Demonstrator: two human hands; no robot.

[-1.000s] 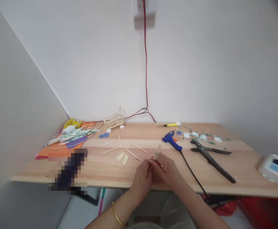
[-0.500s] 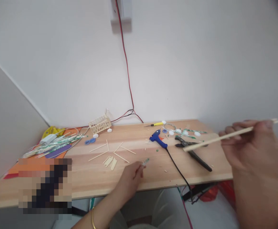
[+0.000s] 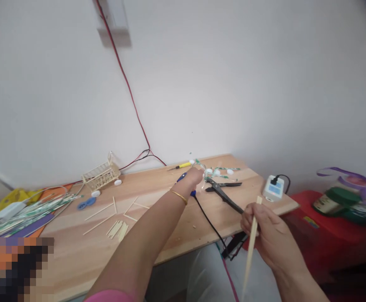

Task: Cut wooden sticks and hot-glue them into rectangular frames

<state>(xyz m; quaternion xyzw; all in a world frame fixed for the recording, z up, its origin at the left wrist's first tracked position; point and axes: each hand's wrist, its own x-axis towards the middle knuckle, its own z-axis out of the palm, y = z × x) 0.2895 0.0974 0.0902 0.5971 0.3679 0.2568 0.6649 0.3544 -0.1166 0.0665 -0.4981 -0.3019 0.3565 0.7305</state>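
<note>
My right hand (image 3: pixel 269 235) is closed round a pair of pale wooden chopsticks (image 3: pixel 251 256), held steeply in front of the table's front edge. My left hand (image 3: pixel 195 177) reaches over the blue glue gun (image 3: pixel 181 177) toward the back of the table, among white bottle caps (image 3: pixel 229 172) and green-printed clear wrappers (image 3: pixel 222 176). Its fingers are mostly hidden, and clear plastic shows beside them. Black-handled pliers (image 3: pixel 225 199) lie between the two hands. On the left are short cut sticks (image 3: pixel 117 229), longer sticks (image 3: pixel 99 211) laid at angles, and a small stick-built frame (image 3: pixel 101 177).
A yellow craft knife (image 3: pixel 183 165) lies near the wall. At the table's right end sits a white power adapter (image 3: pixel 273 188) with a black plug. Wrapped chopsticks (image 3: pixel 35 214) and coloured sheets are heaped at left. Right of the table stands a red container (image 3: pixel 317 222) with green-lidded items on it.
The view has turned right. My left hand has gone from the front edge to the back among the wrappers. My right hand has lowered and tipped the chopsticks steeply.
</note>
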